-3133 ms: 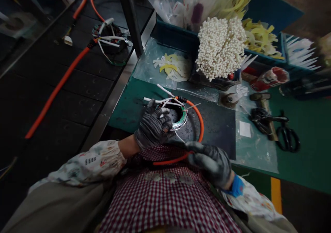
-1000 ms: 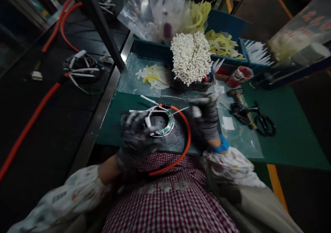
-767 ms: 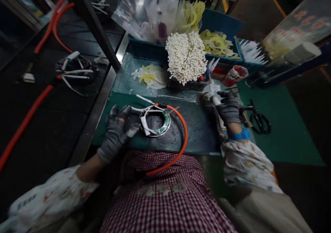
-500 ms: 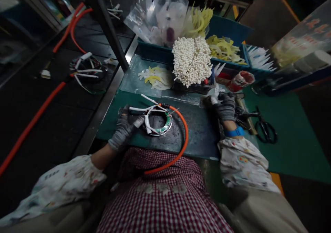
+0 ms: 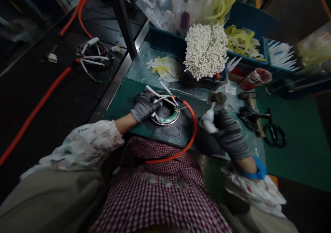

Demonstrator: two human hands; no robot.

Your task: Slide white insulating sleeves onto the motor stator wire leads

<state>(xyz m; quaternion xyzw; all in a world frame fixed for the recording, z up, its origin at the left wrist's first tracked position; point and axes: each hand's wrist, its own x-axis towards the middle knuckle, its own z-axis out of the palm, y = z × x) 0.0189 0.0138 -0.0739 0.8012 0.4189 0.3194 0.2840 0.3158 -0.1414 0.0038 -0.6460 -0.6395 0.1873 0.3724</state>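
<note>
Both gloves (image 5: 144,105) knit cloth, matt grey; orange cable (image 5: 192,129) smooth plastic sheath; stator ring (image 5: 165,114) glossy metal; bench mat (image 5: 297,136) matt green.

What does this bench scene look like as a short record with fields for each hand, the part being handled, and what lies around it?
left hand: gloved left hand rests on the ring-shaped part, at its white leads
right hand: gloved right hand grips a small white bottle, nozzle up
part: lies on a dark mat; orange cable loops from it toward the person's lap
nearby tools: black scissors to the right on the green bench
behind: bundle of white sticks, blue bins with yellow strips
</note>
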